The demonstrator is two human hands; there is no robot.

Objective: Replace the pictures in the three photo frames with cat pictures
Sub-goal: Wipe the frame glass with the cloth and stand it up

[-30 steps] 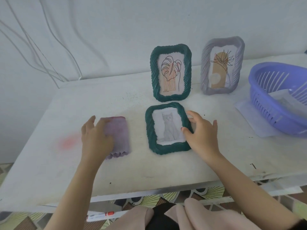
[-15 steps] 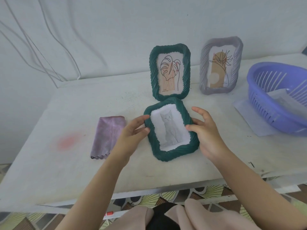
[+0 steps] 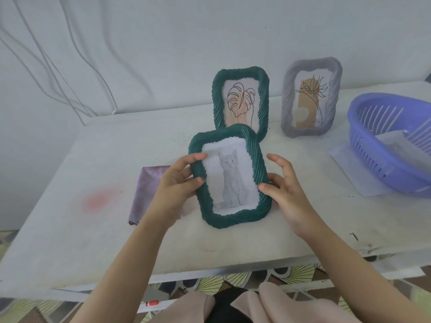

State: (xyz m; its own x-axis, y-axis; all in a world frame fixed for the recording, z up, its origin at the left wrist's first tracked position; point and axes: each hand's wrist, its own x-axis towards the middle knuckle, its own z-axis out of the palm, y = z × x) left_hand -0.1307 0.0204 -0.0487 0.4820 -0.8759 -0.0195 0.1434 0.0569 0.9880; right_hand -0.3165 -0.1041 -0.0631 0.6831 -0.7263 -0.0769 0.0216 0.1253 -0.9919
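**Item 1. Cat frame** (image 3: 229, 178): dark green with a ribbed border, a grey cat print already fitted. It is at bench centre, held near upright and leaning slightly back. Whether its lower edge touches the bench (image 3: 70, 173) cannot be told.

**Item 2. Left hand** (image 3: 179, 183): at the frame's 9 o'clock, fingers curled round that border.

**Item 3. Right hand** (image 3: 286, 190): at 3 o'clock, thumb pinching the border, forefinger lifted free.

**Item 4. Leaf frame** (image 3: 215, 101): green, standing at 12 o'clock with its old drawing in.

**Item 5. Grey frame** (image 3: 288, 99): standing at 1 o'clock with its old drawing in.

**Item 6. Basket** (image 3: 363, 108): purple, at 3 o'clock, with papers inside.

**Item 7. Cloth** (image 3: 149, 190): purple, lying flat at 9 o'clock.

**Status:** probably one frame of three is done and this one is being stood up. The next move calls for a steady set-down on its rear prop, then a reach for the leaf frame.
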